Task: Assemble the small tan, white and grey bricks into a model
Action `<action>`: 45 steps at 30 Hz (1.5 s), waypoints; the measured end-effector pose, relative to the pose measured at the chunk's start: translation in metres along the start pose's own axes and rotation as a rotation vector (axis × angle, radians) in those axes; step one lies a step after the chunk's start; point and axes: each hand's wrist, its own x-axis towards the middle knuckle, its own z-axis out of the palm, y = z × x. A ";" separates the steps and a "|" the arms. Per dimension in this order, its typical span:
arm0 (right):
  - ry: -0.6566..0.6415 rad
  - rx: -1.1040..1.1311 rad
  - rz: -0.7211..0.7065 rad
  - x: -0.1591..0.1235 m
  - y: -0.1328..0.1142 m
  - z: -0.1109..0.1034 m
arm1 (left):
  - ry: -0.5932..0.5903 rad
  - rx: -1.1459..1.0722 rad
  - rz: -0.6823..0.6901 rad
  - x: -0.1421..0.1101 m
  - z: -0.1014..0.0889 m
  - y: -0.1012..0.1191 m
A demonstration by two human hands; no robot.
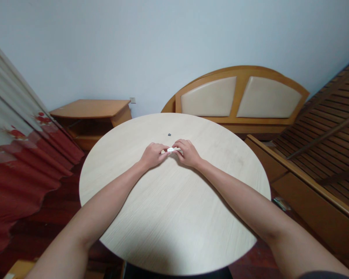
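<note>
Between my two hands is a small white piece with tiny greenish-dark dots or holes [170,149], held just above or on the round table; its kind is too small to make out. My left hand [154,155] pinches its left end between thumb and fingers. On the other end, my right hand [188,152] is closed in the same way, its fingertips partly hiding the piece. A tiny dark grey object [169,134] lies on the table a little beyond my hands, touched by neither.
The pale round wooden table [174,217] fills the middle. Behind it stand a low wooden cabinet [95,108] and a headboard with cream panels [209,97]. Wooden slats [331,139] lean at the right; a red and white curtain [26,170] hangs at the left.
</note>
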 end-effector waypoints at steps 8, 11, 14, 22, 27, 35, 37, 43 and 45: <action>0.005 -0.012 -0.002 -0.001 0.000 0.000 | 0.006 0.003 -0.004 0.001 0.000 0.002; -0.011 -0.008 0.006 0.000 -0.001 -0.001 | 0.010 0.004 -0.005 0.000 0.001 0.001; -0.031 -0.008 0.015 0.000 -0.001 -0.002 | 0.009 -0.003 0.001 0.000 0.001 0.001; -0.066 -0.007 0.002 0.001 -0.003 -0.003 | 0.005 -0.009 0.027 0.000 -0.002 0.003; -0.105 -0.015 -0.007 0.001 -0.003 -0.003 | 0.002 -0.018 0.029 0.001 -0.002 0.004; -0.097 -0.036 0.005 0.000 -0.003 0.000 | 0.014 0.008 -0.005 0.001 0.000 0.002; -0.093 -0.030 0.005 0.000 -0.002 0.000 | 0.011 -0.005 -0.002 0.000 0.000 0.001; -0.111 0.025 0.014 0.000 -0.003 -0.002 | -0.015 0.009 0.016 0.000 -0.001 0.000; -0.091 0.047 0.010 0.001 -0.004 -0.003 | -0.013 0.023 0.004 0.001 -0.001 0.000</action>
